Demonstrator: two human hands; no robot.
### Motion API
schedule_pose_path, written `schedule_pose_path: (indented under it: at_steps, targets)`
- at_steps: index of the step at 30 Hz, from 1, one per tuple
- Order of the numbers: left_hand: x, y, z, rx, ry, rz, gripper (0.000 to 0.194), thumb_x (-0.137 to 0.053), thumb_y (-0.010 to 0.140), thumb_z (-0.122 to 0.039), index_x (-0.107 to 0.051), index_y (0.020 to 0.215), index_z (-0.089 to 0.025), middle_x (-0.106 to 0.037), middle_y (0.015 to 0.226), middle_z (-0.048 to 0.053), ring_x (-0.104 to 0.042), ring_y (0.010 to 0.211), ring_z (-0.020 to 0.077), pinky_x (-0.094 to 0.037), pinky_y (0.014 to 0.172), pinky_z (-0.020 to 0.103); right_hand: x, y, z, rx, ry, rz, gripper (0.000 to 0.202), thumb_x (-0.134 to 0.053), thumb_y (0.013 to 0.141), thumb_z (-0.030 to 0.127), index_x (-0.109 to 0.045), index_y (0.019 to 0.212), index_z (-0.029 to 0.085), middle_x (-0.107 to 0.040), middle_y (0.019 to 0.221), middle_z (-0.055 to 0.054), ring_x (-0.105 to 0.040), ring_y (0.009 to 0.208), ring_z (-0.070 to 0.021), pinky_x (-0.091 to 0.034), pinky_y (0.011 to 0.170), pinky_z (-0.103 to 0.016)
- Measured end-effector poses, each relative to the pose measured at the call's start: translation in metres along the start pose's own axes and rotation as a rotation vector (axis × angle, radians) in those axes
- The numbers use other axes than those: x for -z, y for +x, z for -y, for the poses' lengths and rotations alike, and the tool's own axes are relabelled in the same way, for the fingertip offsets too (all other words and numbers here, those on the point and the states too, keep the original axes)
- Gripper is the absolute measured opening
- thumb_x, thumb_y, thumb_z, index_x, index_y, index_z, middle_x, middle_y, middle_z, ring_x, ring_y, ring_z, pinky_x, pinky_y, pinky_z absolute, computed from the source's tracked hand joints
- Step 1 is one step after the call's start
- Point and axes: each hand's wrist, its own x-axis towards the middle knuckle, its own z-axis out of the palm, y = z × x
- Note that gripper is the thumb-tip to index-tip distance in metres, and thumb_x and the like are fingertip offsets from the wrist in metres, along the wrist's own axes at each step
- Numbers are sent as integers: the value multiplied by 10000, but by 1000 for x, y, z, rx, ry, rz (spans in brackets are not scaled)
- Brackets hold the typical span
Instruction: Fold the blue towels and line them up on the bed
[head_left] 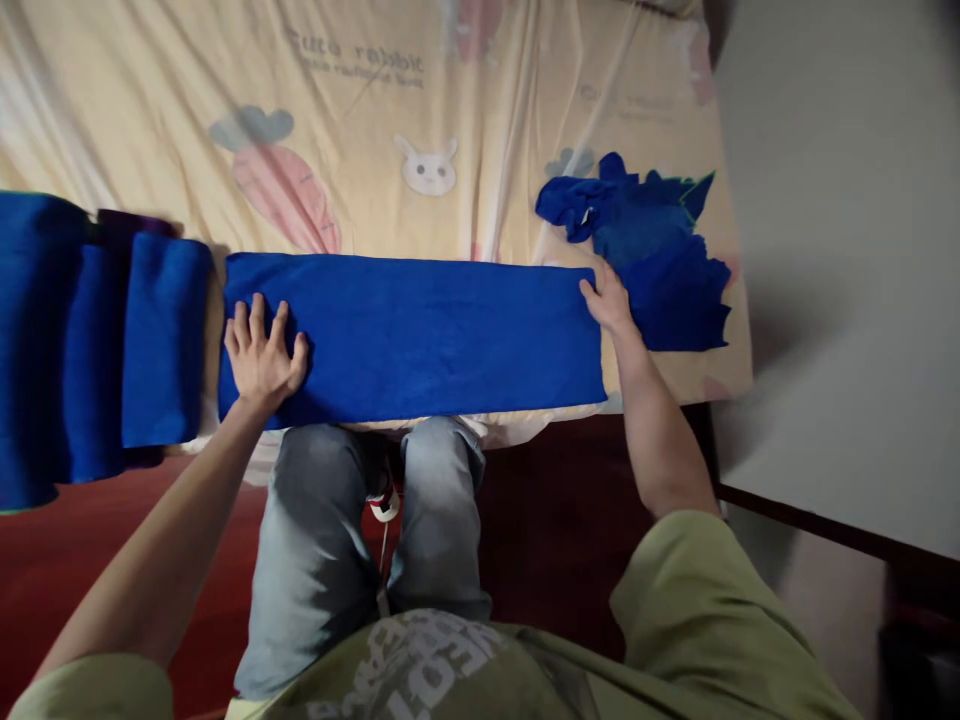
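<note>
One blue cloth (435,335), left hand (265,362) spread atop; right hand (613,303) at corner, pinch unclear.

hands (264,358): 2 | spread cloth (435,335): 1 | blue bundles (165,340): 3 | crumpled pile (664,265): 1

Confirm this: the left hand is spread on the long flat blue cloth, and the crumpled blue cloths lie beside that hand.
Wrong on one point: the head view shows the crumpled blue cloths beside the right hand, not the left. The left hand is indeed spread on the long flat blue cloth.
</note>
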Motion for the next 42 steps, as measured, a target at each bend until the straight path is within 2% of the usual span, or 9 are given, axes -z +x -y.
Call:
schedule_pose_path:
  at_steps: [4,9,14,17,21,24,28,38,42]
  targets:
    - [2,43,16,-94,-6,100,649,-553,994,-413,-438,1524,-57,-194,1699,164,-113,1569,369,-102,1254,578,-7,-34,29,2,-112,21,644,-343,1065,478,-309,1607,132,-298,1675,-168,-243,1575,-260,-222,1279,-523]
    - [-24,98,46,-75,-9,212,752,-568,1020,-311,-209,1580,40,-18,1696,253,26,1546,454,-1,1196,702,-25,-49,35,-75,-255,58,623,-236,1098,433,-209,1637,122,-153,1715,-171,-117,1605,-231,-149,1286,-500]
    - [-39,106,59,-85,-18,159,726,-534,1050,-328,-194,1597,6,6,1696,252,52,1556,426,15,1217,652,-30,-39,28,-81,-428,96,685,51,1068,342,-147,1609,-27,32,1691,-274,-67,1608,-223,-181,1242,-496]
    - [-30,104,49,-56,-61,185,749,-556,1036,-340,-198,1596,6,8,1696,256,63,1561,402,41,1225,641,-24,-33,35,-76,-441,131,655,21,1076,320,-190,1613,9,13,1704,-239,-74,1609,-243,-160,1252,-547]
    - [-5,73,27,-111,-113,178,750,-532,1028,-398,-234,1591,-4,-1,1715,208,80,1580,357,32,1242,647,-10,-53,62,8,-330,100,666,-195,1081,441,-195,1629,64,-174,1707,-186,-101,1605,-299,-121,1269,-629]
    - [10,17,19,-179,-91,181,712,-453,1032,-466,-285,1607,-81,-50,1729,140,30,1597,324,-47,1278,602,-9,-102,80,120,-251,71,691,-167,1071,479,-100,1653,113,-120,1727,-135,-70,1611,-278,-127,1284,-603]
    - [16,-44,20,-100,-93,162,656,-385,1043,-450,-302,1614,-139,-145,1723,92,-78,1599,293,-58,1295,574,-19,-169,85,105,-223,126,688,-122,1064,480,-25,1661,153,-96,1735,-110,-84,1611,-262,-151,1288,-583]
    - [21,-47,14,-16,-74,166,694,-366,1016,-472,-319,1604,-105,-164,1712,151,-83,1598,301,-52,1287,555,-22,-181,81,49,-169,139,686,-165,1057,489,-136,1651,145,-139,1727,-124,-92,1610,-232,-132,1287,-571]
    - [27,-73,18,26,-55,138,696,-336,1017,-462,-292,1615,-107,-136,1716,161,-57,1600,302,-73,1283,557,-21,-195,68,-140,-141,28,687,-161,1052,469,-193,1636,110,-180,1712,-166,-124,1605,-227,-128,1282,-570]
